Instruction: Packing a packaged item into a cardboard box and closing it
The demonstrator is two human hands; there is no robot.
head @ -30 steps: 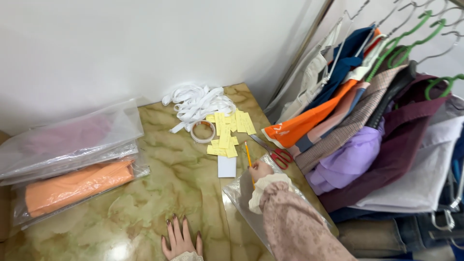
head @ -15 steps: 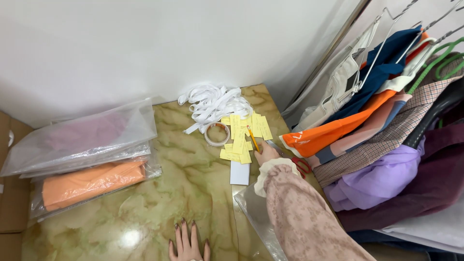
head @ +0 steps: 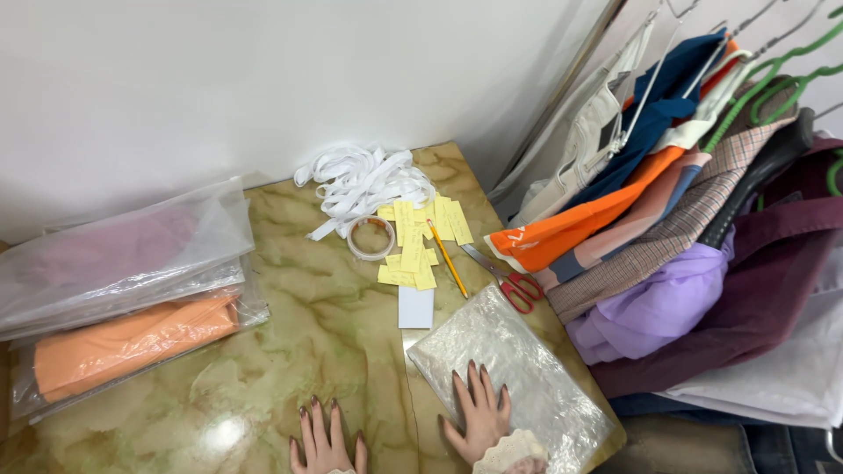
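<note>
Released now, the yellow pencil [head: 446,257] lies by yellow slips [head: 420,235]; right hand [head: 479,414] fingers spread flat on crinkly clear bag [head: 527,369].

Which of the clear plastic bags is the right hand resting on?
The right hand lies flat on the lone crinkled bag near the table's right edge, below the scissors. The other bags are stacked at the left, untouched.

Plain white wall [head: 263,79] behind, unmarked, evenly lit. Table [head: 290,342] has a glossy green-and-tan marbled top; a bright glare spot shows near its lower left. Table's back edge meets the wall. To the right, a slanted metal rail [head: 562,83] carries crowded garments on wire and green hangers [head: 746,92]. Light is soft and diffuse, with faint shadows.
</note>
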